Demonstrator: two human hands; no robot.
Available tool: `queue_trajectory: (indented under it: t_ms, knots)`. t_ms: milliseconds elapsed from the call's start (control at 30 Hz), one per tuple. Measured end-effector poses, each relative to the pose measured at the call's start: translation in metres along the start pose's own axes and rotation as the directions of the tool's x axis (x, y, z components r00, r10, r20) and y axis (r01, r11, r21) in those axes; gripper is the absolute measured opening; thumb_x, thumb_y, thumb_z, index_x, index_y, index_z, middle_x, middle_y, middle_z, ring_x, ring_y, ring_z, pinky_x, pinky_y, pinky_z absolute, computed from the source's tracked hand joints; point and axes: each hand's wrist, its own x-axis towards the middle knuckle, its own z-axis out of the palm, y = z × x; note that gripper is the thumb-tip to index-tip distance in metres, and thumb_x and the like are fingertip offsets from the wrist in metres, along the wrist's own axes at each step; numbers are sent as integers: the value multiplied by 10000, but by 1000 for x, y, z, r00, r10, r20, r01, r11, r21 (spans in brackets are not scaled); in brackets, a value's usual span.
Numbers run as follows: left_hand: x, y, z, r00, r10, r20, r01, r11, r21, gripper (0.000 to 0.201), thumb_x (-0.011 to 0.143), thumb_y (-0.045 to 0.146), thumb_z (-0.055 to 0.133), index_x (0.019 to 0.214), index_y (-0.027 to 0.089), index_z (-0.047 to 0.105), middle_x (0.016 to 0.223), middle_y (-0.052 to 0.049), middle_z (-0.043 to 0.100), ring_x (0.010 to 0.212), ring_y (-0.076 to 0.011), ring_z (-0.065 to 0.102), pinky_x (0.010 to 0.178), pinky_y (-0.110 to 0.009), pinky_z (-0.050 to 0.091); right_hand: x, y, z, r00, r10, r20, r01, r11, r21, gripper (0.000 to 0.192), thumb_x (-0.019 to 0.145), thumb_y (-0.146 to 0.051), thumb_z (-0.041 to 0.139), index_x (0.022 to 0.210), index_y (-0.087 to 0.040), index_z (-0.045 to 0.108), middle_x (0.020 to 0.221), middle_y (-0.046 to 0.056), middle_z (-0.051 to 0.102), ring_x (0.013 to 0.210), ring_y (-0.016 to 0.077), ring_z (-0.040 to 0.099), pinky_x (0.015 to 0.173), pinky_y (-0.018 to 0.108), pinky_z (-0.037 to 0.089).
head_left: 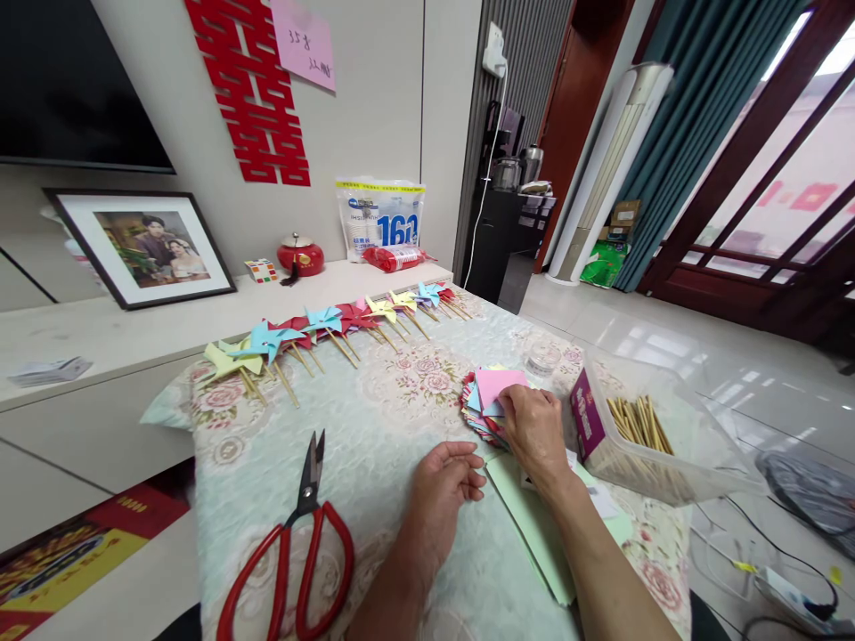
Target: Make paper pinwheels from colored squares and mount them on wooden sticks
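My right hand [536,432] pinches the edge of a pink paper square [498,385] on top of a pile of coloured paper squares [473,409]. Beside it, my left hand [441,485] rests on the tablecloth with loosely curled fingers and nothing in them. Light green paper sheets [525,521] lie under my right forearm. To the left are red-handled scissors [307,496], blades pointing away from me. Paper pinwheels [270,340] on thin sticks are lined up along the far table edge.
At the right stands a clear plastic box [674,472] of thin wooden sticks [641,423]. A small round clear container [543,358] is near the pile. Behind the table, a white cabinet carries a framed photo [157,245], a red jar [300,256] and a plastic package [380,218].
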Motion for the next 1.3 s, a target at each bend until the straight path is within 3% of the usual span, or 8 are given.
queue_trajectory:
  t_ms: [200, 467, 667, 833, 1000, 1100, 1200, 1300]
  knots:
    - [1, 0, 0, 1000, 1, 29, -1, 1000, 6, 288, 605, 222, 750, 856, 114, 660, 771, -54, 688, 577, -131, 609, 560, -279, 453, 2, 8, -7, 982, 44, -183, -42, 999, 13, 220, 966, -165, 457, 871, -181, 655, 811, 76, 724, 801, 233, 635, 920, 370, 332]
    - [-4, 5, 0, 997, -11, 75, 9, 999, 35, 300, 652, 260, 766, 895, 112, 671, 865, -94, 715, 616, -142, 626, 607, -292, 483, 3, 13, -13, 946, 78, -316, -68, 997, 42, 239, 993, -227, 435, 897, -186, 651, 812, 76, 724, 796, 231, 626, 885, 353, 369]
    - [-5, 13, 0, 996, 9, 93, -10, 1000, 3, 316, 687, 299, 764, 926, 111, 678, 918, -121, 731, 644, -156, 643, 633, -297, 496, 2, 8, -21, 903, -5, -429, 28, 999, 46, 196, 1001, -200, 460, 950, -189, 650, 872, 74, 741, 828, 223, 649, 915, 371, 390]
    - [-5, 24, -2, 995, -6, 104, 18, 994, -111, 481, 817, 490, 654, 1082, 88, 669, 1110, -208, 716, 838, -242, 699, 748, -354, 539, -1, -8, -28, 916, -153, -370, 220, 965, 144, 184, 986, -132, 447, 985, -190, 621, 915, 84, 729, 893, 230, 639, 881, 373, 427]
    - [-2, 34, -9, 990, 86, 114, -48, 952, -302, 588, 827, 596, 621, 1155, 109, 638, 1187, -209, 696, 1011, -309, 683, 847, -419, 553, -8, -34, -30, 887, -426, -180, 462, 810, 361, 189, 976, -91, 435, 993, -190, 595, 907, 77, 699, 889, 211, 616, 830, 360, 439]
    - [-1, 38, -14, 975, 212, 73, -176, 926, -335, 489, 800, 425, 708, 1208, 169, 622, 1189, -141, 711, 1072, -302, 663, 866, -408, 557, -12, -47, -30, 854, -510, -106, 501, 749, 434, 209, 979, -76, 423, 986, -190, 598, 886, 68, 693, 879, 205, 611, 812, 356, 430]
    - [0, 40, -18, 956, 289, -57, -293, 915, -277, 488, 662, 182, 774, 1135, 223, 660, 1162, -67, 734, 1132, -299, 645, 863, -358, 560, -14, -52, -31, 835, -546, -67, 507, 716, 480, 190, 989, -114, 447, 978, -200, 616, 905, 67, 706, 899, 211, 618, 828, 364, 431]
    - [-2, 43, -21, 953, 277, -120, -297, 931, -211, 401, 611, 138, 756, 1000, 222, 704, 1073, -53, 762, 1111, -307, 659, 832, -341, 559, -14, -49, -30, 874, -477, -94, 445, 709, 547, 124, 982, -189, 526, 1022, -204, 643, 946, 65, 718, 945, 218, 635, 874, 374, 442]
